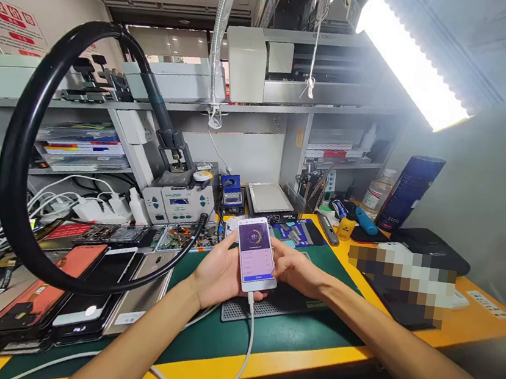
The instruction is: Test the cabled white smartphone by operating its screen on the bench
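Observation:
A white smartphone (255,263) is held upright above the green work mat, its lit screen showing a dark panel with a yellow dial over a list and a blue bar. My left hand (222,269) is closed around its left side and back, with fingertips showing under the lower edge. On the other side, my right hand (294,265) has curled fingers at the right edge and a fingertip by the lower right of the screen. A white charging cable (251,337) is plugged into the phone's bottom and loops down past the table edge.
Stacked phones and screens (97,293) lie at the left under a thick black hose (14,142). Behind stands a hot-air rework station (177,202) beside a tray of small parts (182,239). A bright lamp (411,61) hangs upper right; a yellow bottle (346,227) stands at right.

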Action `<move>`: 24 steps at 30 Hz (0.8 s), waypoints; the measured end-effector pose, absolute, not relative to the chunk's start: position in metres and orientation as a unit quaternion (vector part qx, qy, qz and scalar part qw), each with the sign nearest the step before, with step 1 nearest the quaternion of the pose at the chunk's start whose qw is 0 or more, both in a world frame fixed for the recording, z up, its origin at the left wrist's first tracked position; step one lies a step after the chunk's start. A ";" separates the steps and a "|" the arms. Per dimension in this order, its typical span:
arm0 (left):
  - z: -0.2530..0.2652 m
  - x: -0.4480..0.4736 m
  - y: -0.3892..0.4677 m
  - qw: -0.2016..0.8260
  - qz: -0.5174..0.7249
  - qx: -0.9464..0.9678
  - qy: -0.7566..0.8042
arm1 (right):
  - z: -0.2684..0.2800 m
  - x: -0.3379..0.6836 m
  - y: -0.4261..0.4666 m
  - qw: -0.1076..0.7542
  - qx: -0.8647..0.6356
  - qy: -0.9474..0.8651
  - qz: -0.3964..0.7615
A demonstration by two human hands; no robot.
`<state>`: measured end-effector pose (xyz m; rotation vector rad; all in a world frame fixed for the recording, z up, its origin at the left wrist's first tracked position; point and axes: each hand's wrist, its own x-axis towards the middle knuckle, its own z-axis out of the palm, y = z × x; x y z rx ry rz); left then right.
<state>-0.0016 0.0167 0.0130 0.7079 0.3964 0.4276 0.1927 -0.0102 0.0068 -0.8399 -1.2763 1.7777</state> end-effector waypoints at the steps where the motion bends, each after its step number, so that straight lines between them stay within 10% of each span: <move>1: 0.013 -0.001 0.016 0.893 0.214 0.347 0.189 | 0.007 0.193 -0.010 0.390 -0.329 -0.502 0.698; 24: 0.015 0.000 0.010 0.868 0.253 0.360 0.229 | 0.004 0.194 -0.006 0.401 -0.313 -0.474 0.719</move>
